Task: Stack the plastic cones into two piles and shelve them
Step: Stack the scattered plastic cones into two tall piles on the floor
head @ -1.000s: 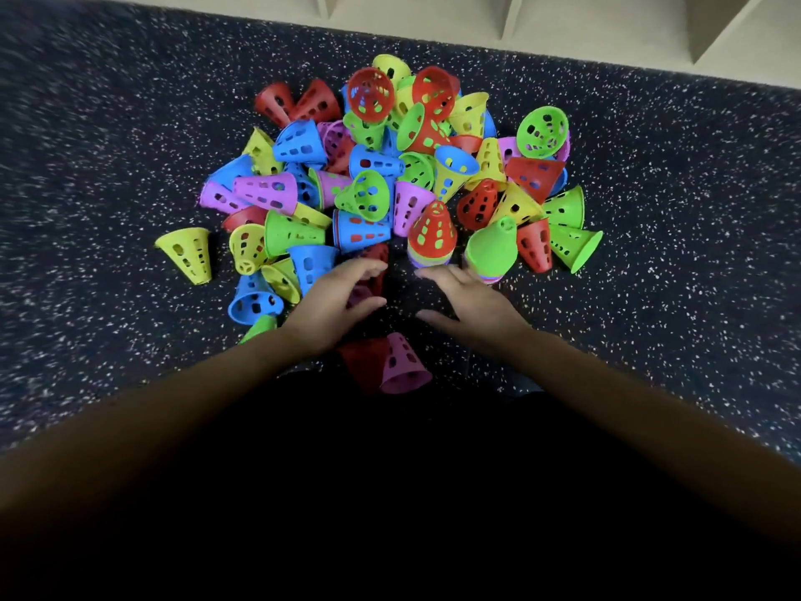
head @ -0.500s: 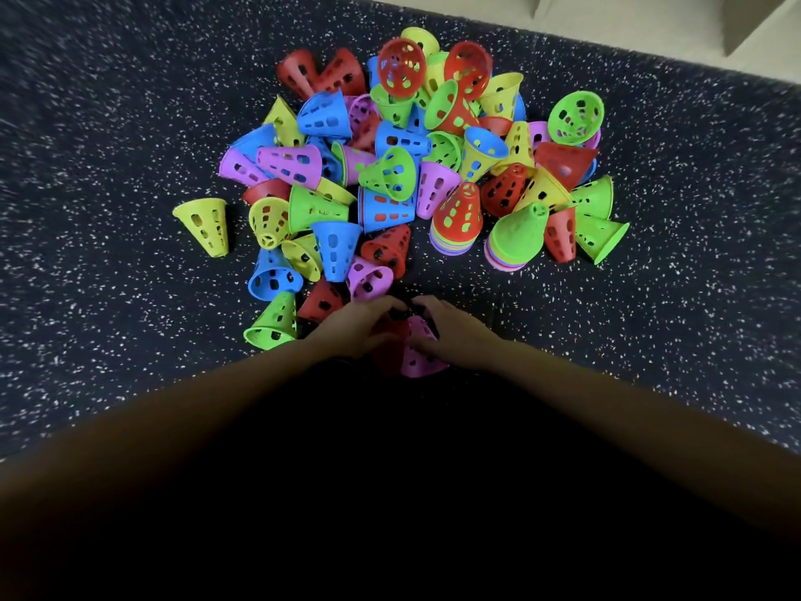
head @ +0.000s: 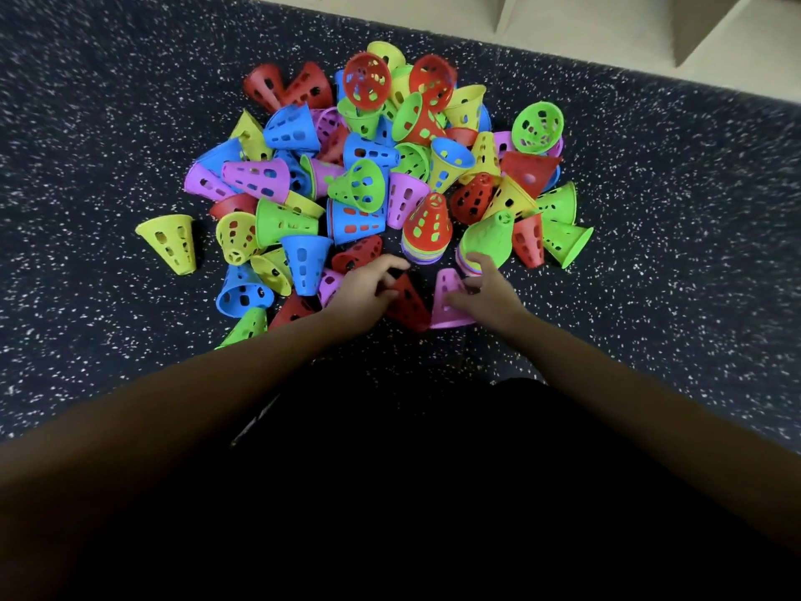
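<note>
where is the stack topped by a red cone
In the head view, the red-topped stack stands at the near edge of the heap, just left of the green-topped stack, beyond the left hand.

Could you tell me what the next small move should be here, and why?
Probably lift the purple cone in the right hand and drop it over the green-topped pile just beyond. That pile stands upright right ahead of the hand, and the left hand holds a red cone near the red-topped pile.
</note>
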